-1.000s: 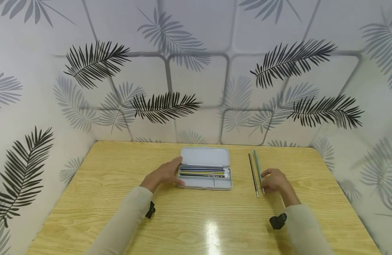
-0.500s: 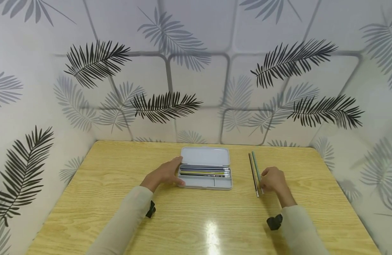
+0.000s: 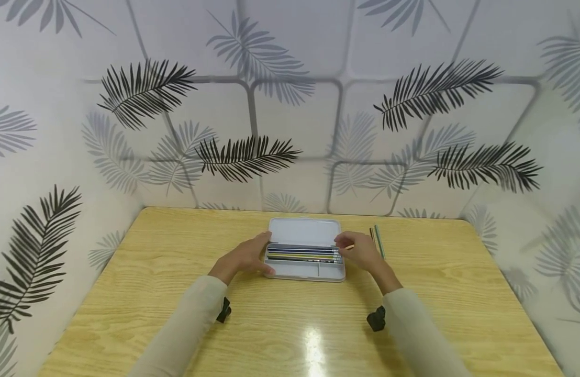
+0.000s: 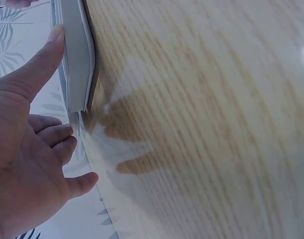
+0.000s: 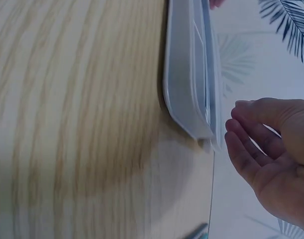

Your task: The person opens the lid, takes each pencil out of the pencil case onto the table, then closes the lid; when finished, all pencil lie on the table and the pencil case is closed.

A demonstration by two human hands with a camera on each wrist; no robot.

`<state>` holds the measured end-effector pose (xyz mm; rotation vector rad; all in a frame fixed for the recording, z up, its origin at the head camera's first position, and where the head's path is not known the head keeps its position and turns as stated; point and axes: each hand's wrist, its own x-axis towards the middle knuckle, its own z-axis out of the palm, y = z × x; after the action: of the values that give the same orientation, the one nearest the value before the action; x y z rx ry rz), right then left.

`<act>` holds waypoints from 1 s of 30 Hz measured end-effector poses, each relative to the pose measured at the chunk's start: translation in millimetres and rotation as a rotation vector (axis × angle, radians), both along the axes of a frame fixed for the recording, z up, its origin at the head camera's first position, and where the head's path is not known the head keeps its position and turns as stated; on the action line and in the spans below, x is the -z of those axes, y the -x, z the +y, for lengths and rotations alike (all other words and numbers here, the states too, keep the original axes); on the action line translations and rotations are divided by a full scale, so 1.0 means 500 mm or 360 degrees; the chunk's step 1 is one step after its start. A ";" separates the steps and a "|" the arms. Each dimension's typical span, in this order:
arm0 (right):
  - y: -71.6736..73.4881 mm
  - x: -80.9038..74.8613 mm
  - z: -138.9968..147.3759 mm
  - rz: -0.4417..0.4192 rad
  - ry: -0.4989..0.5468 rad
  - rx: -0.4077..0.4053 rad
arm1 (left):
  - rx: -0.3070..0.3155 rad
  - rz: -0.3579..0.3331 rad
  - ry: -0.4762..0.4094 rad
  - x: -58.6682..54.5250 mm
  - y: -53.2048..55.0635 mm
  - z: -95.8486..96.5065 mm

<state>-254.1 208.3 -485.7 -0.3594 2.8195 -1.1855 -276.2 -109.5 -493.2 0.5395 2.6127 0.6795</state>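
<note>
An open pencil case lies on the wooden table with its pale lid folded back. Several pencils rest side by side in its long compartment, eraser ends to the right. At the case's left end is my left hand; in the left wrist view its straight thumb touches the side and its other fingers lie past the end. My right hand is at the right end, fingertips over the eraser ends. The right wrist view shows its fingers loosely bent with nothing between them.
A dark pencil and a teal pencil lie right of the case, partly hidden by the right hand and wrist. Behind the table stands a leaf-patterned wall. Smaller compartments line the case's front.
My right hand has left the teal pencil and moved left to the case's right end. The teal pencil shifted slightly toward the dark one earlier. My left hand has stayed in place.
</note>
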 end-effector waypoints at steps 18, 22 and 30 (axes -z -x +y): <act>0.009 0.037 -0.077 0.0080 -0.0221 -0.0069 | 0.0010 -0.0002 0.0015 -0.009 -0.003 0.005; 0.012 0.042 -0.082 0.0131 -0.0265 -0.0089 | 0.0003 -0.0003 0.0021 -0.007 -0.002 0.004; 0.012 0.042 -0.088 0.0149 -0.0337 -0.0213 | -0.0013 0.0003 0.0037 -0.005 -0.002 0.001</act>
<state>-260.0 164.3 -506.9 -0.5914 2.9090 -0.8566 -275.3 -109.0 -490.9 0.5228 2.6224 0.6507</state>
